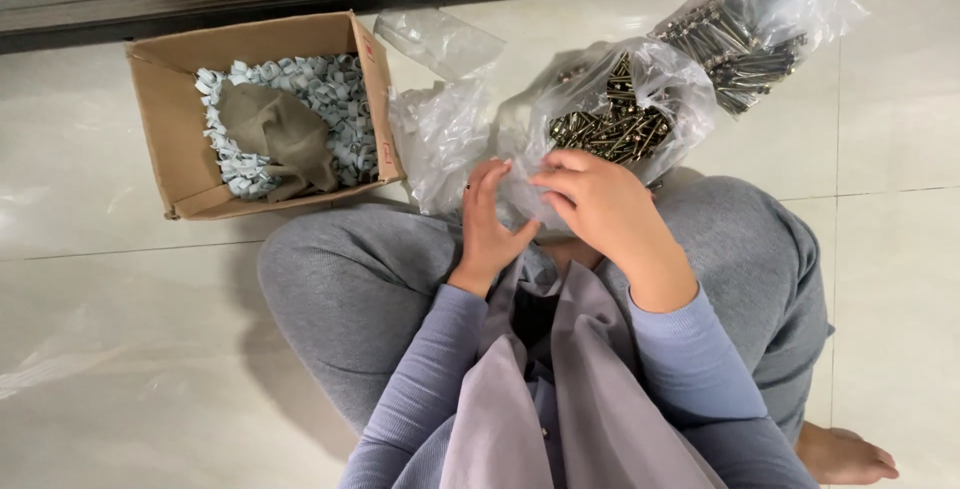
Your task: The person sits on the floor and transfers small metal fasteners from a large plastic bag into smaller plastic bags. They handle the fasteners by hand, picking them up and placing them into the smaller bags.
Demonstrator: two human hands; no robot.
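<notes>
Right hand (600,204) and left hand (492,217) both pinch the near edge of a clear plastic bag of screws (610,124) on the floor before crossed legs. Film thin, slippery, tear-prone; load likely heavy, so grip the gathered rim. Bags with screws: two, second bag (745,39) behind. Empty bags (440,99): about two. One cardboard box (265,114) of pale clips, left.

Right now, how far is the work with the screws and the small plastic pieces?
Done: nothing finished shows. In hand: the left hand and right hand are together at the open clear bag of screws; what they pinch is hidden. Left: that bag is full, a second bag of screws lies behind, and the cardboard box holds many pale plastic clips.
</notes>
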